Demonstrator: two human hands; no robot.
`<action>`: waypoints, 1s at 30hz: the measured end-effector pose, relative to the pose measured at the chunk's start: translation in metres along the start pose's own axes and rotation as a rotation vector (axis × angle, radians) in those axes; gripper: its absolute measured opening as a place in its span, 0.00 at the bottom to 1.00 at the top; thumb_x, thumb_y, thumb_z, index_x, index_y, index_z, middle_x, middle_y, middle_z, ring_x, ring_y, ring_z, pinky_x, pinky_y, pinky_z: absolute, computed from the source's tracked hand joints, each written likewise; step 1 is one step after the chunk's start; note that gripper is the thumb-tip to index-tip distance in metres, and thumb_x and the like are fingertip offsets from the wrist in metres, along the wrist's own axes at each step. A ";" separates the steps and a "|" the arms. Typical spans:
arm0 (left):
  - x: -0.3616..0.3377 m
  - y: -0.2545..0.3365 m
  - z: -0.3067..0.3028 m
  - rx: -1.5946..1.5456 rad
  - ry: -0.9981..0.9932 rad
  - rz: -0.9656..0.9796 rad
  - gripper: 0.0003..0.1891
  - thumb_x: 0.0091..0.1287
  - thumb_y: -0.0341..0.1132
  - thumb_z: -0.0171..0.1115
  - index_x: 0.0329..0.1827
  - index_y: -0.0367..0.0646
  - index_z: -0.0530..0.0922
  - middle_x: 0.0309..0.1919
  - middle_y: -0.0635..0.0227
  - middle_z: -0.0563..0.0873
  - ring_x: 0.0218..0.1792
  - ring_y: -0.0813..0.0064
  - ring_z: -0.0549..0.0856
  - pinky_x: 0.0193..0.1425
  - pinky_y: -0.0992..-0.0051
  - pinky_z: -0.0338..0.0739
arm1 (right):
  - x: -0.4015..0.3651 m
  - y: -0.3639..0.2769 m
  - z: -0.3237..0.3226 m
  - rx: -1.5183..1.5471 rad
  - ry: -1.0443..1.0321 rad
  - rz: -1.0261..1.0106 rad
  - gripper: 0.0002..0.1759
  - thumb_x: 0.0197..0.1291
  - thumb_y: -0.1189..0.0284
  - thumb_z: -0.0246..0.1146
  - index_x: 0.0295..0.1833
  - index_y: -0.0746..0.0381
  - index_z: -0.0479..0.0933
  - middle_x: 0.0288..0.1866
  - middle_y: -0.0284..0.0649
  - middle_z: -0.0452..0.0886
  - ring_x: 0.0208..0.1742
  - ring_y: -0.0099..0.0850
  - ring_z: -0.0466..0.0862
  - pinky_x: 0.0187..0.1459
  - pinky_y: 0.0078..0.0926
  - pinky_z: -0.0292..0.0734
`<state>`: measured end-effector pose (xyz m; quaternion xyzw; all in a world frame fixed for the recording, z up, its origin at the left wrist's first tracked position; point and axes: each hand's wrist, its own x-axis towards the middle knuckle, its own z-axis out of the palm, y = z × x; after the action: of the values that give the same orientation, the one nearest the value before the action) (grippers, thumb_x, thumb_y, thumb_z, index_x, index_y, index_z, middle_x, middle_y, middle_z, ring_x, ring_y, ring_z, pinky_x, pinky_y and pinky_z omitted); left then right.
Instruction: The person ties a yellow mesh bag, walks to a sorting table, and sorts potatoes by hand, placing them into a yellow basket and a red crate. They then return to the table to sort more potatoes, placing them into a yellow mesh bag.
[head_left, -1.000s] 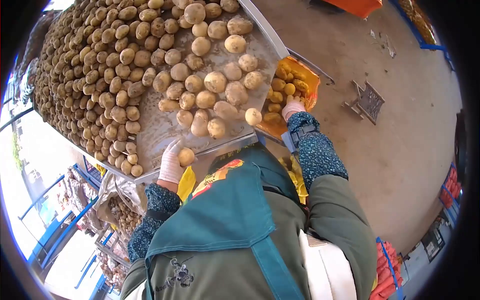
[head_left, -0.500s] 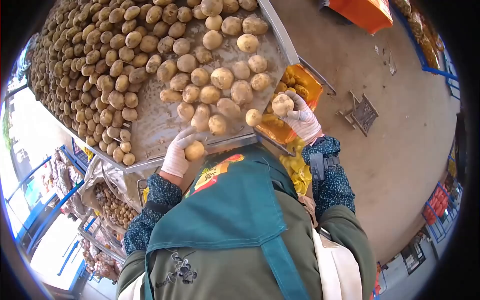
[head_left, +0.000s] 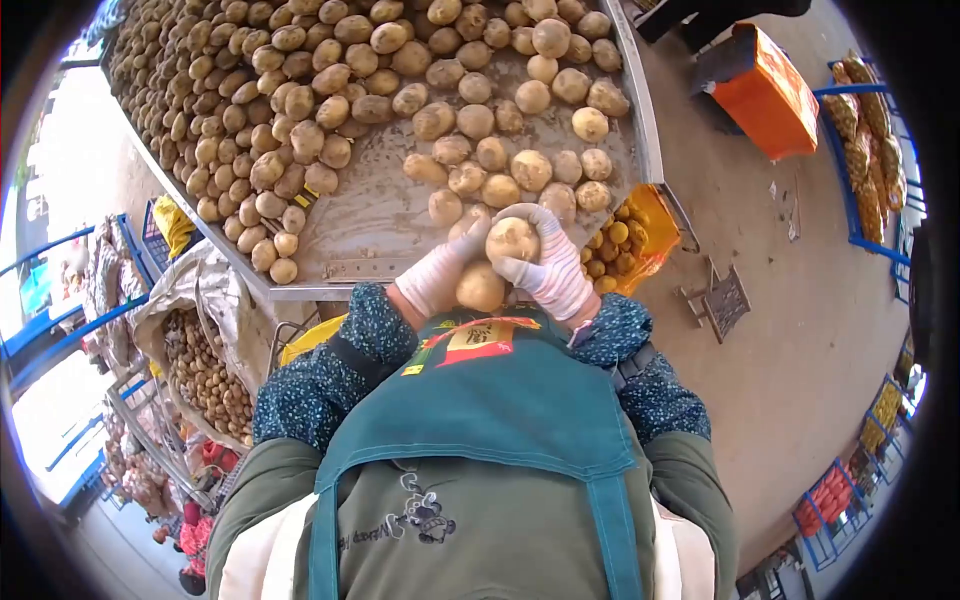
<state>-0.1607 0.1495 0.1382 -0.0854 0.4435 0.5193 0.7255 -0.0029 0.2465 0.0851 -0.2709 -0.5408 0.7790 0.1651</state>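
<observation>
Both hands wear pale gloves, the right one's striped with pink, and meet in front of the apron at the near edge of a metal sorting table (head_left: 350, 235). My left hand (head_left: 437, 274) is closed around a pale potato (head_left: 481, 288). Just above it, my right hand (head_left: 553, 275) grips another potato (head_left: 512, 240), its fingers curled over the top. Loose potatoes (head_left: 531, 170) lie on the table beyond the hands, and a large brown heap (head_left: 240, 110) covers its left and far side.
An orange bag (head_left: 655, 215) containing potatoes hangs off the table's right corner. At left stands a woven sack (head_left: 225, 290) of small potatoes. A low stool (head_left: 722, 303) and an orange box (head_left: 770, 95) are on the floor at right, near a blue rack (head_left: 848, 160) of filled bags.
My hands have come together from opposite sides, each still holding a potato. The right hand has moved left, away from the orange bag. The camera view has shifted.
</observation>
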 end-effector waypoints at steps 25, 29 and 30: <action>-0.227 -0.192 -0.367 -0.860 1.049 0.588 0.27 0.72 0.64 0.63 0.63 0.56 0.77 0.54 0.65 0.86 0.49 0.56 0.86 0.55 0.49 0.83 | 0.075 0.005 -0.061 -1.079 0.228 -0.270 0.16 0.73 0.73 0.62 0.62 0.66 0.81 0.64 0.49 0.82 0.66 0.45 0.80 0.69 0.41 0.73; -0.229 -0.210 -0.416 -1.031 1.158 0.515 0.27 0.74 0.59 0.62 0.70 0.58 0.75 0.64 0.64 0.81 0.66 0.55 0.78 0.65 0.46 0.77 | 0.117 0.001 -0.023 -1.299 0.002 -0.553 0.24 0.65 0.67 0.69 0.64 0.63 0.80 0.66 0.52 0.80 0.68 0.53 0.77 0.71 0.49 0.70; -0.226 -0.214 -0.429 -1.106 1.130 0.472 0.28 0.74 0.57 0.62 0.73 0.58 0.74 0.68 0.63 0.80 0.71 0.55 0.75 0.68 0.44 0.75 | 0.128 0.005 -0.010 -1.342 -0.061 -0.607 0.27 0.64 0.64 0.70 0.66 0.62 0.79 0.68 0.52 0.79 0.70 0.54 0.76 0.72 0.51 0.69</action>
<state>-0.2364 -0.3497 -0.0221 -0.5831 0.4282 0.6802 0.1183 -0.0984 0.3225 0.0464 -0.1302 -0.9567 0.2076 0.1570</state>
